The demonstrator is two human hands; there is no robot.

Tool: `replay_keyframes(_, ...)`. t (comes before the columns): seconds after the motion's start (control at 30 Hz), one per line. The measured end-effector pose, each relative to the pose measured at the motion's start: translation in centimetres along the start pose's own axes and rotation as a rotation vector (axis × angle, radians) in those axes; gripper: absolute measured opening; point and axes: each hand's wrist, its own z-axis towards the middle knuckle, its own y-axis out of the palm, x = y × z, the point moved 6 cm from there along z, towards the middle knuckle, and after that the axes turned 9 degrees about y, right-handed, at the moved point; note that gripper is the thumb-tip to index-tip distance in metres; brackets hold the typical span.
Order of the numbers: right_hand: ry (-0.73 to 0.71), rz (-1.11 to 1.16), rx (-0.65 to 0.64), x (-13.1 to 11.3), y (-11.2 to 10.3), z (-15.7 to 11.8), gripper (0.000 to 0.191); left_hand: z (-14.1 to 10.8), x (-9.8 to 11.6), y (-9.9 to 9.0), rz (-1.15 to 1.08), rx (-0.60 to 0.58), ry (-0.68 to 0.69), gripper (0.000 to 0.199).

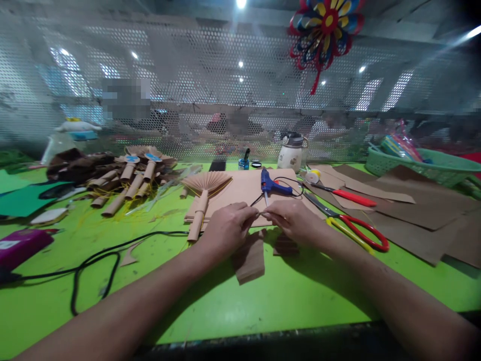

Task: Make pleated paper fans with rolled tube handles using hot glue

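My left hand (pixel 235 223) and my right hand (pixel 295 220) meet over the green table, fingertips pinched close together. Something thin and small seems to pass between them, too small to make out. Below my left hand lies a folded brown paper piece (pixel 251 259), and a smaller brown paper piece (pixel 285 245) is under my right hand. Just beyond the fingers, a blue glue gun (pixel 276 186) rests on stacked tan paper sheets (pixel 240 190). Left of my left hand, a pleated paper fan (pixel 205 198) with a rolled handle overlaps the stack.
Red-and-yellow scissors (pixel 366 233) and a red-handled tool (pixel 353 197) lie at right, beside brown sheets (pixel 413 220) and a green basket (pixel 432 168). Several paper rolls (pixel 133 186) are piled at left. A black cord (pixel 108 250) loops across the table (pixel 210 316).
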Motion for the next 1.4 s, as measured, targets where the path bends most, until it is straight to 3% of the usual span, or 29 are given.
replay_keyframes(0.2,-0.011,-0.092,-0.131,0.0,0.4,-0.2,0.023,0.0,0.2,0.2,0.037,-0.041,0.014,0.022)
replay_keyframes(0.4,0.017,-0.004,-0.197,0.0,0.4,-0.4,0.025,0.1,0.5,0.5,0.019,-0.059,0.073,0.025)
replay_keyframes(0.67,0.008,0.193,-0.203,-0.3,-0.7,-0.3,0.032,0.3,0.1,0.3,-0.281,-0.057,-0.083,0.022)
replay_keyframes(0.8,-0.022,0.207,-0.187,-0.2,-0.8,-0.2,0.030,0.2,0.2,-0.5,-0.315,-0.016,-0.076,0.023)
replay_keyframes(0.97,-0.025,0.148,-0.094,0.1,-1.0,-0.1,0.029,0.0,-0.9,-1.5,-0.312,0.081,-0.145,0.054)
replay_keyframes(1.07,-0.033,0.119,-0.057,0.1,-1.1,-0.1,0.028,-0.1,-2.6,-2.1,-0.413,0.232,-0.256,0.047)
replay_keyframes(1.13,-0.044,0.118,-0.051,0.1,-1.0,-0.2,0.028,0.0,-3.1,-2.2,-0.446,0.270,-0.281,0.040)
replay_keyframes(1.23,-0.056,0.129,-0.049,0.0,-0.8,-0.2,0.027,0.3,-2.1,-1.8,-0.303,0.149,-0.211,0.030)
replay_keyframes(1.4,-0.061,0.164,-0.092,-0.2,-0.2,-0.1,0.024,0.5,0.6,-1.0,-0.065,-0.026,0.028,0.032)
